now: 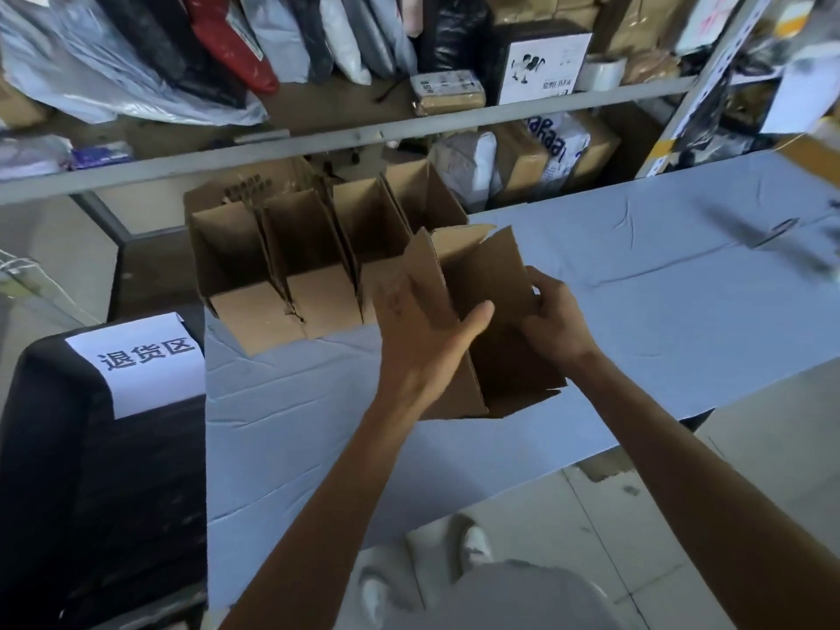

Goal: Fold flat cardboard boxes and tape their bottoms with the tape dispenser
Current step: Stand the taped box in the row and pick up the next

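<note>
The left hand point(427, 329) is curling its fingers round the left wall of the opened cardboard box point(491, 275). The box is standing on the desk point(682, 275), right of the row of folded boxes point(282, 247). The right hand point(557, 320) is pinching its right wall. Squaring the corners first is probably helping the bottom flaps meet flush.

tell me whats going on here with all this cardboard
A person at a blue-covered table holds a small open cardboard box with both hands: the left hand grips its left wall, the right hand its right wall. Its upper flaps stand loose. A row of opened boxes stands just left of it. No tape dispenser is clearly in view.
</note>
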The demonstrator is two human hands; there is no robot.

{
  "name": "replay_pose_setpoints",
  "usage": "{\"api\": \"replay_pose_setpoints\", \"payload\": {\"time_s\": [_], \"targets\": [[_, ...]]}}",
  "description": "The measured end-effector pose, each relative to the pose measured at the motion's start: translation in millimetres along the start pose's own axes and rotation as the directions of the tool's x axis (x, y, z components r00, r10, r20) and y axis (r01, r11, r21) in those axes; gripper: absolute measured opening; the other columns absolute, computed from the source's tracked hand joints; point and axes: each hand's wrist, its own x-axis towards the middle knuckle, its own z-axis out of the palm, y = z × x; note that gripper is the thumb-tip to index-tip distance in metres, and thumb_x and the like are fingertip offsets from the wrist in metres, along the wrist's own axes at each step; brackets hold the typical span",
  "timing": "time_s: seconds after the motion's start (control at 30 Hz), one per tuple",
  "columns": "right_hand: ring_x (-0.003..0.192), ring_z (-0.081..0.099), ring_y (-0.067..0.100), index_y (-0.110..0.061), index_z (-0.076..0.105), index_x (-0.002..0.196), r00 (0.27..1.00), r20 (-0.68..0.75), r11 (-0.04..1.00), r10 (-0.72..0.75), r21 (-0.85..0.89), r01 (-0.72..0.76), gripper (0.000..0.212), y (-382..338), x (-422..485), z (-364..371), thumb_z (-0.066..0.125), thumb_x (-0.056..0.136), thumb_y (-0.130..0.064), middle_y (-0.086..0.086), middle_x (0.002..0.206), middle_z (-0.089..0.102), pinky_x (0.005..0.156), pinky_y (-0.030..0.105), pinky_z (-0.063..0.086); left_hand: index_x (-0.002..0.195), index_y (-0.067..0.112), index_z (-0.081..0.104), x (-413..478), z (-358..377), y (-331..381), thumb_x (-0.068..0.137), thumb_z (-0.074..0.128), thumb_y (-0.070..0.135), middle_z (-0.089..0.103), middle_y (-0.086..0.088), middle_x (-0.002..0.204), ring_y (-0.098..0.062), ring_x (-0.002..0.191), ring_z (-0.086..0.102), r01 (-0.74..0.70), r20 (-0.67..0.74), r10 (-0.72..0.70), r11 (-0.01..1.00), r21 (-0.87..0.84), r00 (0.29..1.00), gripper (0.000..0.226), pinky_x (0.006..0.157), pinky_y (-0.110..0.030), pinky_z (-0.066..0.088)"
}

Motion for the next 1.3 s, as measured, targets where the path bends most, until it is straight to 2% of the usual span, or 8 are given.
{"api": "replay_pose_setpoints", "payload": {"time_s": [0.1, 0.27, 0.4, 0.53, 0.63, 0.83, 1.03, 1.3], "targets": [[0.081, 0.061, 0.010, -0.020, 0.061, 0.114, 0.999, -0.047, 0.999, 0.007, -0.049, -0.009, 0.050, 1.2, 2.6, -9.9, 0.055, 0.074, 0.010, -0.007, 0.092, 0.064, 0.059, 0.010, 0.045, 0.140, 0.019, 0.021, 7.1, 18.6, 0.9, 0.068, 0.074, 0.035, 0.019, 0.000, 0.142, -0.023, 0.123, 0.040, 0.049, 0.079, -0.062, 0.987, 0.153, 0.995, 0.091, 0.092, -0.029, 0.045], [0.085, 0.063, 0.022, -0.012, 0.062, 0.114, 0.991, -0.099, 0.992, 0.084, -0.085, -0.093, 0.044, 15.8, 17.1, -34.1, 0.051, 0.075, 0.007, 0.003, 0.092, 0.067, 0.066, 0.023, 0.044, 0.138, 0.019, 0.029, 27.4, 51.8, 14.6, 0.068, 0.059, -0.002, 0.031, -0.008, 0.138, -0.023, 0.117, 0.046, 0.046, 0.080, -0.050, 0.997, 0.058, 0.996, 0.079, 0.075, -0.015, 0.043], [0.072, 0.059, 0.019, -0.017, 0.066, 0.102, 0.990, -0.098, 0.992, 0.100, -0.067, -0.107, 0.039, 43.0, 44.2, -69.3, 0.051, 0.074, 0.006, 0.000, 0.078, 0.064, 0.053, 0.021, 0.039, 0.123, 0.004, 0.042, 54.1, 92.6, 33.6, 0.077, 0.052, 0.000, 0.046, -0.027, 0.123, -0.036, 0.103, 0.056, 0.187, 0.086, -0.189, 0.982, 0.031, 0.978, 0.048, 0.063, -0.040, 0.049], [0.079, 0.066, 0.018, -0.023, 0.063, 0.110, 0.989, 0.058, 0.983, 0.135, 0.114, -0.140, 0.045, 82.0, 79.9, -110.7, 0.061, 0.073, 0.003, -0.001, 0.088, 0.069, 0.059, 0.026, 0.049, 0.127, 0.007, 0.043, 86.7, 145.2, 55.1, 0.090, 0.043, 0.004, 0.055, -0.024, 0.118, -0.032, 0.104, 0.058, 0.283, 0.006, -0.283, 0.958, -0.045, 0.959, 0.037, 0.079, -0.041, 0.051], [0.087, 0.066, 0.019, -0.026, 0.059, 0.116, 0.983, 0.157, 0.966, 0.092, 0.224, -0.126, 0.057, 107.2, 112.6, -133.6, 0.060, 0.066, 0.003, 0.002, 0.095, 0.068, 0.067, 0.032, 0.054, 0.127, 0.010, 0.048, 129.8, 181.7, 60.7, 0.093, 0.045, 0.009, 0.060, -0.012, 0.096, -0.019, 0.080, 0.060, 0.346, -0.051, -0.358, 0.924, -0.161, 0.932, 0.034, 0.066, -0.029, 0.051], [0.087, 0.061, 0.000, -0.017, 0.058, 0.123, 0.977, 0.205, 0.943, 0.066, 0.308, -0.128, 0.063, 134.0, 188.0, -139.9, 0.042, 0.072, 0.017, -0.006, 0.100, 0.065, 0.062, 0.008, 0.048, 0.123, 0.015, 0.050, 195.1, 224.6, 53.7, 0.081, 0.067, 0.013, 0.059, -0.003, 0.116, -0.019, 0.105, 0.058, 0.448, -0.016, -0.490, 0.810, -0.379, 0.871, 0.045, 0.095, -0.038, 0.047], [0.084, 0.059, 0.013, -0.016, 0.060, 0.113, 0.961, 0.226, 0.893, 0.157, 0.383, -0.236, 0.052, 147.8, 251.9, -116.7, 0.041, 0.075, 0.013, -0.001, 0.091, 0.064, 0.059, 0.013, 0.046, 0.137, 0.008, 0.039, 235.5, 240.8, 36.0, 0.074, 0.072, -0.003, 0.050, -0.007, 0.129, -0.021, 0.122, 0.046, 0.371, -0.122, -0.398, 0.907, -0.199, 0.909, 0.071, 0.104, -0.034, 0.039], [0.095, 0.058, 0.018, -0.013, 0.056, 0.126, 0.943, 0.263, 0.884, 0.206, 0.363, -0.295, 0.054, 165.3, 315.5, -89.5, 0.040, 0.081, 0.011, 0.003, 0.106, 0.063, 0.069, 0.021, 0.049, 0.142, 0.015, 0.035, 288.8, 243.2, 7.7, 0.081, 0.051, -0.014, 0.049, -0.004, 0.131, -0.014, 0.112, 0.048, 0.404, -0.156, -0.457, 0.871, -0.279, 0.876, 0.069, 0.082, -0.026, 0.048]]}}
